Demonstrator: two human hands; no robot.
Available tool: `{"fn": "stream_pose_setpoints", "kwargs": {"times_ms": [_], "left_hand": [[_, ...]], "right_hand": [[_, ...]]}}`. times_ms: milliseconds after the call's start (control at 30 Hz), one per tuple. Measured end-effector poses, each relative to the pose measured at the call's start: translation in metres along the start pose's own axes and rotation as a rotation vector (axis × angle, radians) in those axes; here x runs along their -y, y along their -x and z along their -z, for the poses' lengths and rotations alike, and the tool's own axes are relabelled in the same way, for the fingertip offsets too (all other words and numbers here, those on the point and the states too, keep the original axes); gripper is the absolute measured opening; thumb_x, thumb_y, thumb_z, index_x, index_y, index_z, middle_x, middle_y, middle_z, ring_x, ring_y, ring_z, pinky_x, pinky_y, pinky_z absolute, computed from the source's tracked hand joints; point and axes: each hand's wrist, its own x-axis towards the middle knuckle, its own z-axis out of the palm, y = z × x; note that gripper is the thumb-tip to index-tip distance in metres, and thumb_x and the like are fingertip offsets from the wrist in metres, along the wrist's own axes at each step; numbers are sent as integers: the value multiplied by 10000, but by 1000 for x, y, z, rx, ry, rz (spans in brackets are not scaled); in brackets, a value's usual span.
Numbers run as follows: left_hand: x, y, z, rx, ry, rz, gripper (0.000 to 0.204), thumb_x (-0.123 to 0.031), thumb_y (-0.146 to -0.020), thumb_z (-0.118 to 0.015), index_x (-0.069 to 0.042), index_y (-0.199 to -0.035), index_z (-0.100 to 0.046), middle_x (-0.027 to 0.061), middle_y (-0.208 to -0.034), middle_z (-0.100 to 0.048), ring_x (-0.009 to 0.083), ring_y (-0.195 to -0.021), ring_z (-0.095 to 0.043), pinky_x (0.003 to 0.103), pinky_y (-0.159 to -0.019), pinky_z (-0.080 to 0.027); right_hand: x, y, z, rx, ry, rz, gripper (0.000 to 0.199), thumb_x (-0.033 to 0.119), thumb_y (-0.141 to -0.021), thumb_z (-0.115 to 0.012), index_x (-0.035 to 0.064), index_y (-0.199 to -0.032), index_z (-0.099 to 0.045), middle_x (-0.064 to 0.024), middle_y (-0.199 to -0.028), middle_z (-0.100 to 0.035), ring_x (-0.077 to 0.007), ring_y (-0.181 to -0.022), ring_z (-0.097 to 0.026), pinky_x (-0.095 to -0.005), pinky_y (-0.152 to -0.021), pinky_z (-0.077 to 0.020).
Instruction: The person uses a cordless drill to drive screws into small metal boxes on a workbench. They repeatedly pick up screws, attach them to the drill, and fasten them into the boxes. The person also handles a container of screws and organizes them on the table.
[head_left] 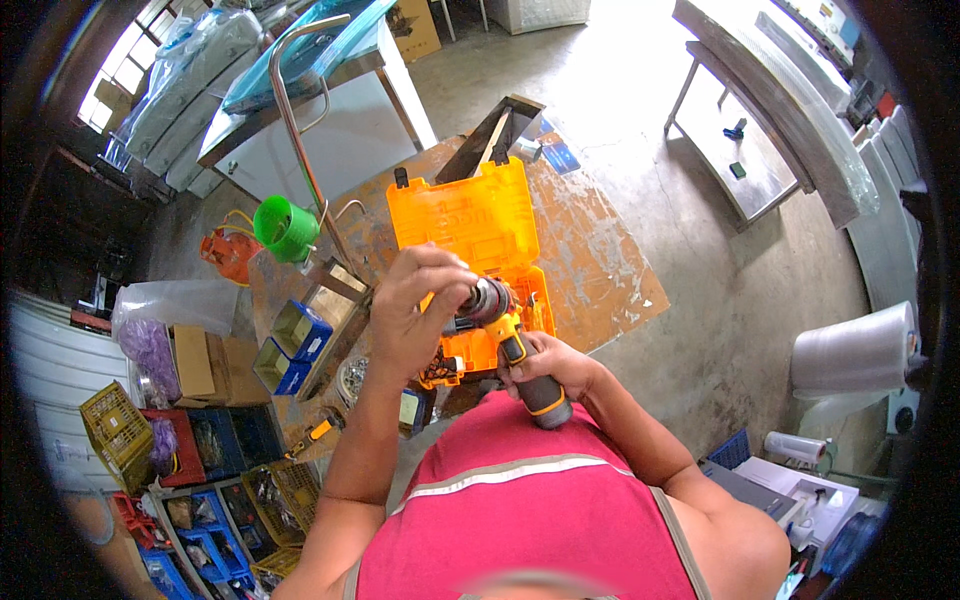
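Note:
A yellow and black cordless drill [512, 347] is held in front of my body, its chuck end up and to the left. My right hand [555, 367] is wrapped round its handle, above the dark base. The bent fingers and thumb of my left hand [412, 300] close on the front of the chuck; whether a bit sits between them is hidden. Behind both hands an orange tool case [465, 215] lies with its lid raised on the worn wooden table [600, 270]. Dark tools or fittings show in its lower half, partly covered by my hands.
Left on the table are a green cup-shaped container [286, 229], blue bins [303, 332] and a bent metal pipe [285, 105]. Another yellow and black tool [318, 430] lies near the left corner. Crates [118, 425] are stacked lower left. A bubble-wrap roll [853, 345] stands right.

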Motion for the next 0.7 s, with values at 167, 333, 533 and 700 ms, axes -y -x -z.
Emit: {"fn": "stream_pose_setpoints", "kwargs": {"times_ms": [167, 333, 533, 700], "left_hand": [[-15, 6, 2, -75, -92, 189, 67, -139, -943, -738, -74, -957, -730, 73, -1028, -693, 236, -1026, -648, 454, -1092, -437], [-26, 7, 5, -68, -422, -52, 64, -159, -920, -757, -105, -949, -739, 50, -994, -682, 259, -1033, -638, 530, -1122, -398], [-14, 6, -2, -160, -453, 54, 82, -170, -967, -707, -93, -940, -694, 58, -963, -696, 264, -965, -655, 518, -1133, -390], [-18, 14, 1, -110, -494, -131, 22, -135, -961, -705, -119, -950, -695, 39, -974, -703, 259, -988, -663, 535, -1152, -374]], "right_hand": [[0, 6, -5, -15, 11, -31, 315, 173, -788, -783, 31, -1024, -630, -82, -893, -677, -191, -768, -687, -319, -706, -555], [3, 5, -4, 0, -6, -6, 343, 192, -781, -801, 23, -1025, -630, -85, -893, -683, -185, -762, -679, -317, -710, -552], [-3, 3, -3, -25, 17, -22, 330, 167, -793, -791, 29, -1045, -631, -85, -891, -685, -193, -767, -681, -328, -730, -561], [-1, 5, -2, -43, 21, -38, 390, 191, -778, -822, 22, -1066, -621, -81, -895, -688, -187, -778, -685, -333, -733, -565]]}}
